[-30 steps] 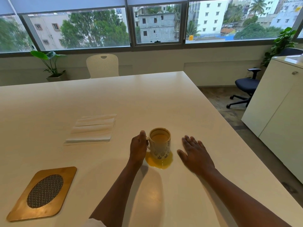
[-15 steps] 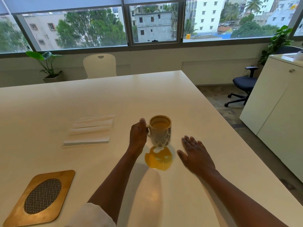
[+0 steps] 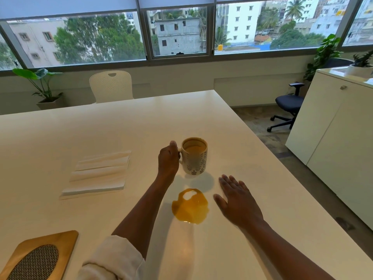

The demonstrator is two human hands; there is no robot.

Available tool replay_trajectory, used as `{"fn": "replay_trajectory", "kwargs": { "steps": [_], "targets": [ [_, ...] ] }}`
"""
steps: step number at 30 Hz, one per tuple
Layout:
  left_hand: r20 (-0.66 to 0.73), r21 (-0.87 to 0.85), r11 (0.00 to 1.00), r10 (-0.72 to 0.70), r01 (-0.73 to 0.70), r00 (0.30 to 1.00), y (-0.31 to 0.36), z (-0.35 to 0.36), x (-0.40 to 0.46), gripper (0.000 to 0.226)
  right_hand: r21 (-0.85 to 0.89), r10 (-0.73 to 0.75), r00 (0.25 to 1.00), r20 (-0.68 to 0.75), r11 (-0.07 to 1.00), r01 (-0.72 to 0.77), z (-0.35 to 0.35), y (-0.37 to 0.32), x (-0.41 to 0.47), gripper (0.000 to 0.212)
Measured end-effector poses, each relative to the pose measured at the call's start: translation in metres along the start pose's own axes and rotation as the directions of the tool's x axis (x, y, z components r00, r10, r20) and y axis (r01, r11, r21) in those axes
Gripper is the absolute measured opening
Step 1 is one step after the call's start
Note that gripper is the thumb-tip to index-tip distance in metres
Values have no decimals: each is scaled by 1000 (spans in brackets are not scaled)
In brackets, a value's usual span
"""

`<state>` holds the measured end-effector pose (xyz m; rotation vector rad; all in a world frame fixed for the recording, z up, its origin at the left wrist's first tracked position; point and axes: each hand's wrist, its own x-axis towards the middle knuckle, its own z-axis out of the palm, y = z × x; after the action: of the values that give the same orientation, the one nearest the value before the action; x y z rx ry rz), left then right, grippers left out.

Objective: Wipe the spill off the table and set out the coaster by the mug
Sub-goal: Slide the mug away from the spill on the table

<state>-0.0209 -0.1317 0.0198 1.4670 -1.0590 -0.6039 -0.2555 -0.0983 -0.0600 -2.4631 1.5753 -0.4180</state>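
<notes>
The left hand reached forward with its grip curled round the handle of the patterned mug, which was beyond the yellow spill. The right hand lay flat, fingers spread and relaxed, just right of the spill on the white bench. The wooden coaster sat at the near left corner, well apart from the mug, with folded napkins between. The bench's right edge ran near the right forearm.

Left hand grips the mug beyond the spill; right hand lies flat.
</notes>
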Motion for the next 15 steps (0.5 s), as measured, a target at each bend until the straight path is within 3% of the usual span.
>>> {"fn": "replay_trajectory", "kwargs": {
  "steps": [15],
  "targets": [
    [-28,38,997,-66,67,997,-29,32,70,57,15,6,1000,-24,1000,-6,1,0,2,74]
  ]
}}
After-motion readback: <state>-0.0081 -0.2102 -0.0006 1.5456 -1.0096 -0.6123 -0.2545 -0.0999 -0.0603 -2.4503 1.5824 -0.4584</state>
